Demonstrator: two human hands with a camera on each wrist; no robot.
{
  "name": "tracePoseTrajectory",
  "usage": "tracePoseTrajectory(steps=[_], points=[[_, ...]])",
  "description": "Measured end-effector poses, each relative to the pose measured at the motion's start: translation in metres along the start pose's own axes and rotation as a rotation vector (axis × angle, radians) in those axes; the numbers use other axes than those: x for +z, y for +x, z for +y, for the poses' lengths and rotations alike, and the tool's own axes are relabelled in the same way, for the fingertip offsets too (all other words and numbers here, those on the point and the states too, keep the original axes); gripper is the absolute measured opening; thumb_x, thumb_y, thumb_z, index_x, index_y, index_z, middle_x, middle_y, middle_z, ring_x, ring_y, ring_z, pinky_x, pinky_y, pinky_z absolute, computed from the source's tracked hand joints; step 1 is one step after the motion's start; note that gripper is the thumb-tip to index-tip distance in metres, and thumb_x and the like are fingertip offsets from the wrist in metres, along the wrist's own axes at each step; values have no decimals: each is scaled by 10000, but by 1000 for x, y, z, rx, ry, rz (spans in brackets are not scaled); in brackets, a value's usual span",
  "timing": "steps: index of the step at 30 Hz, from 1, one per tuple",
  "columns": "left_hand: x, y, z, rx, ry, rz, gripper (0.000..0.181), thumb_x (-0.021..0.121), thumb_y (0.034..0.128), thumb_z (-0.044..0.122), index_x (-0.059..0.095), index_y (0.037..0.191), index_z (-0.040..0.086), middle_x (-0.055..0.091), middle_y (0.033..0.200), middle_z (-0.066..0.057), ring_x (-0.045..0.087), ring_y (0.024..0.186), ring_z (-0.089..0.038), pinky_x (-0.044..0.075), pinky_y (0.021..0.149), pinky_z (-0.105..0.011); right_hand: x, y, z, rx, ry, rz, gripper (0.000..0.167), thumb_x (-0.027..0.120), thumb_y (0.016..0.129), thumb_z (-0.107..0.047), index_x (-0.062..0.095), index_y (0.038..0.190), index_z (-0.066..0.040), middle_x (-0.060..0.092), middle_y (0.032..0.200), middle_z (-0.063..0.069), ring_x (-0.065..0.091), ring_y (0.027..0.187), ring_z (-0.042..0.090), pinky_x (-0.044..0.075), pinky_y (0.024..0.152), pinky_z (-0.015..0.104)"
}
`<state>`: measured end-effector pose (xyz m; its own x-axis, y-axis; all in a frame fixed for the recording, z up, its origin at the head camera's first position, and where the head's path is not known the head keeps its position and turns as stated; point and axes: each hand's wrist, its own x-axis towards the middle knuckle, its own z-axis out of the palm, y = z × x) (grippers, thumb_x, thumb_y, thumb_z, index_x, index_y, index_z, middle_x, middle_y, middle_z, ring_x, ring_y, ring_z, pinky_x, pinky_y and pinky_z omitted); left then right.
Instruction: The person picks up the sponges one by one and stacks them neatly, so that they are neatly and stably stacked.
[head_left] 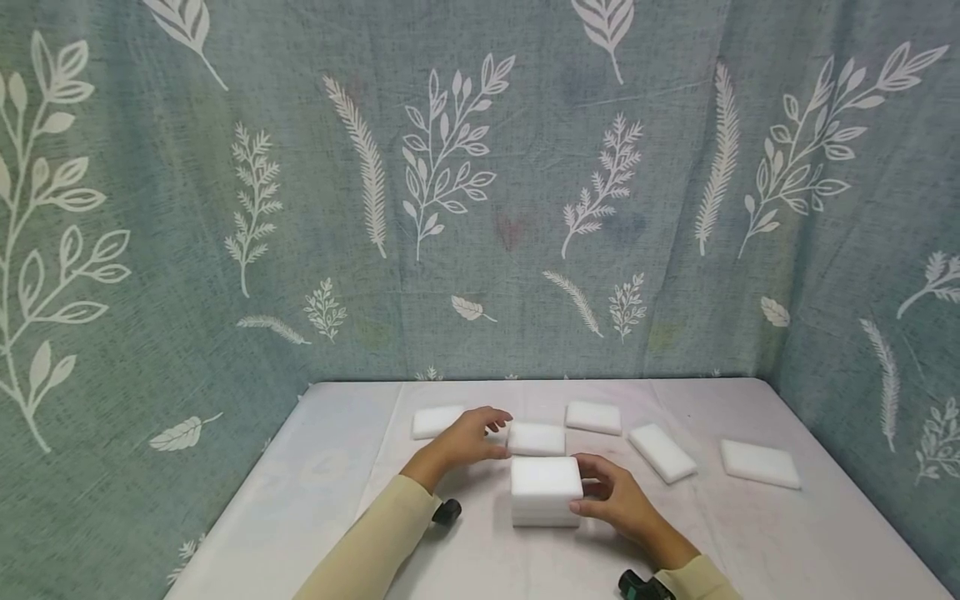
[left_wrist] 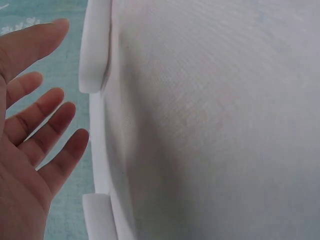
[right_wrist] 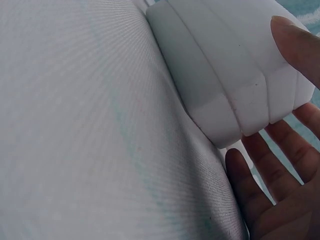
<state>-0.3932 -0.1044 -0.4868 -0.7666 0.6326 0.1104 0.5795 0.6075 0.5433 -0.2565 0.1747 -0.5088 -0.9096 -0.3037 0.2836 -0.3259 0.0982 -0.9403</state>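
Observation:
A stack of several white sponge blocks stands near the middle of the table, its layers lined up. My right hand holds the stack at its right side. In the right wrist view, the thumb lies along one face of the stacked blocks and the fingers touch their ends. Beyond the stack lies a single white sponge block. My left hand hovers left of that block with fingers spread and loosely bent, holding nothing. The left wrist view shows the bare palm beside a white block.
More white blocks lie flat: one at the back left, one at the back, one angled to the right, one farther right. A leaf-patterned curtain surrounds the back and sides of the white-covered table.

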Motion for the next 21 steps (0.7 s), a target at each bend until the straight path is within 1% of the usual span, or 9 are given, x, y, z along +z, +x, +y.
tracePoseTrajectory(steps=[6, 12, 18, 21], points=[[6, 9, -4, -47, -13, -19, 682, 830, 780, 301, 541, 1368, 109, 595, 1203, -17, 566, 1065, -190, 482, 877, -365, 0, 0, 1, 1, -12, -1, 636, 823, 745, -12, 513, 1291, 86, 594, 1160, 250, 584, 1040, 449, 517, 889, 389], [11, 15, -8, -66, -42, -20, 642, 845, 764, 312, 586, 1328, 151, 567, 1274, -15, 557, 1105, -212, 474, 902, -373, -1, 0, 0, 12, -30, -2, 628, 820, 753, -27, 516, 1292, 82, 596, 1166, 242, 594, 1041, 407, 517, 888, 373], [15, 21, -9, -78, -80, -11, 574, 869, 728, 315, 646, 1239, 184, 600, 1221, 13, 544, 1133, -214, 457, 937, -391, -1, 1, -2, 10, -25, -2, 623, 819, 754, -25, 516, 1287, 82, 596, 1160, 244, 591, 1044, 404, 510, 902, 406], [17, 23, -9, -63, -81, -11, 524, 874, 722, 292, 670, 1190, 178, 620, 1182, 27, 543, 1134, -201, 453, 947, -381, -1, 1, -1, 7, -24, -3, 626, 820, 753, -28, 515, 1288, 81, 594, 1163, 244, 587, 1050, 410, 510, 903, 394]])
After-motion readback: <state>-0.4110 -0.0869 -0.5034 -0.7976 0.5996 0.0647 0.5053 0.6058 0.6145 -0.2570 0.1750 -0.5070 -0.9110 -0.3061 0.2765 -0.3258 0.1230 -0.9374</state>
